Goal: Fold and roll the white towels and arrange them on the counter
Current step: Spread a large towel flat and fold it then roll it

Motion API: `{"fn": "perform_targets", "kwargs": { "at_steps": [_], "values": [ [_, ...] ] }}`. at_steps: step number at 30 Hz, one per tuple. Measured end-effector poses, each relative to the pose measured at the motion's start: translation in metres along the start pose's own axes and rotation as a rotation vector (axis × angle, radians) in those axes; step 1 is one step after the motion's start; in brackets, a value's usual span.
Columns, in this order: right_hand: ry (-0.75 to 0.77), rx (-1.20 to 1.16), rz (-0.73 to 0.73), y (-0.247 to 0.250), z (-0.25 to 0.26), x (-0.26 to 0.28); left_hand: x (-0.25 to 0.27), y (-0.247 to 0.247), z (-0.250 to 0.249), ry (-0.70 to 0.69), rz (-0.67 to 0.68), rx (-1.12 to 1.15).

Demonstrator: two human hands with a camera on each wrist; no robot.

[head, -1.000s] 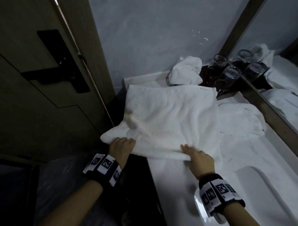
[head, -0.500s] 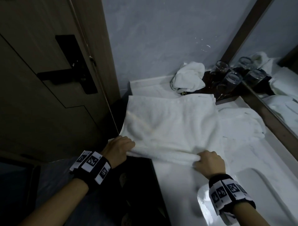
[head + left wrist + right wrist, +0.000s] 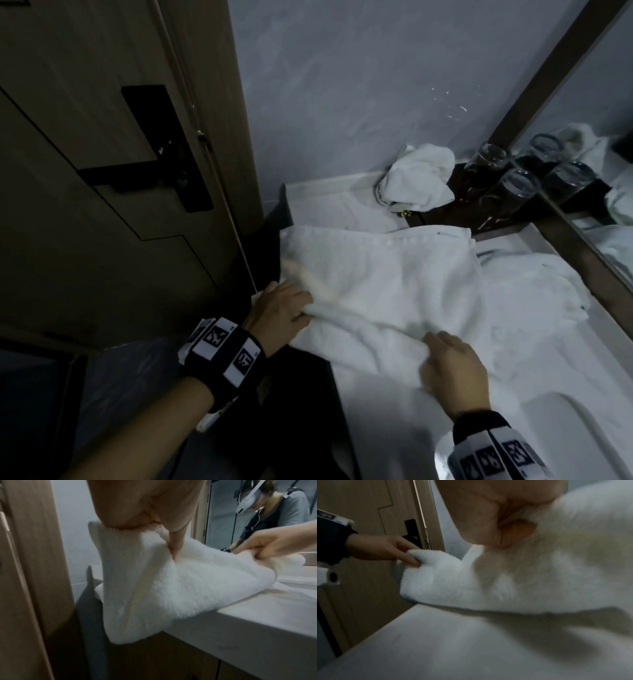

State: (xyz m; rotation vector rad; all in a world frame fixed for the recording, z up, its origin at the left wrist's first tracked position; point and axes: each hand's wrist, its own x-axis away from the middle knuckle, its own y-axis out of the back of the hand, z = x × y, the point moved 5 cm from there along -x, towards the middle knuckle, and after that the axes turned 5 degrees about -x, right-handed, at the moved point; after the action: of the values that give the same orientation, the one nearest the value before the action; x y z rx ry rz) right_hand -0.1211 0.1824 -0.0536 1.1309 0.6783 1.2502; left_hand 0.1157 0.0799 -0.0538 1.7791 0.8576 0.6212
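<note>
White bathroom tabletop [image 3: 394,421]: left hand [image 3: 279,310] and right hand [image 3: 454,371] each pinch the near edge of a large white terry towel [image 3: 383,274], lifting it.

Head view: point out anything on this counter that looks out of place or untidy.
A crumpled white towel lies bunched at the back of the counter, unrolled, beside the upturned glasses. The towel being rolled overhangs the counter's left edge where the left hand grips it.
</note>
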Motion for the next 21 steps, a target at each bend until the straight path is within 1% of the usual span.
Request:
{"fn": "perform_targets", "kwargs": {
  "at_steps": [1, 2, 4, 6, 8, 15, 18, 21],
  "values": [
    [0.044, -0.049, -0.050, 0.005, 0.008, -0.006, -0.009, -0.003, 0.003, 0.012, 0.006, 0.018],
    [0.044, -0.109, -0.044, 0.007, 0.013, -0.012, -0.018, -0.005, 0.005, 0.009, 0.006, 0.033],
    [-0.024, -0.198, 0.024, 0.005, 0.016, -0.027, -0.036, -0.010, 0.005, -0.026, 0.037, 0.023],
    [-0.067, -0.210, 0.066, 0.005, 0.013, -0.041, -0.052, -0.020, 0.005, -0.060, 0.156, -0.038],
    [-0.077, -0.231, 0.058, 0.013, 0.012, -0.057, -0.064, -0.028, 0.005, -0.081, 0.237, -0.087],
    [0.068, -0.245, -0.020, 0.038, 0.021, -0.142, -0.096, -0.038, 0.017, -0.069, 0.450, -0.027],
    [0.120, -0.215, -0.012, 0.038, 0.024, -0.175, -0.108, -0.041, 0.017, -0.062, 0.539, -0.002],
    [0.161, -0.180, -0.052, 0.035, 0.024, -0.198, -0.123, -0.043, 0.013, -0.037, 0.550, 0.018]
  ]
}}
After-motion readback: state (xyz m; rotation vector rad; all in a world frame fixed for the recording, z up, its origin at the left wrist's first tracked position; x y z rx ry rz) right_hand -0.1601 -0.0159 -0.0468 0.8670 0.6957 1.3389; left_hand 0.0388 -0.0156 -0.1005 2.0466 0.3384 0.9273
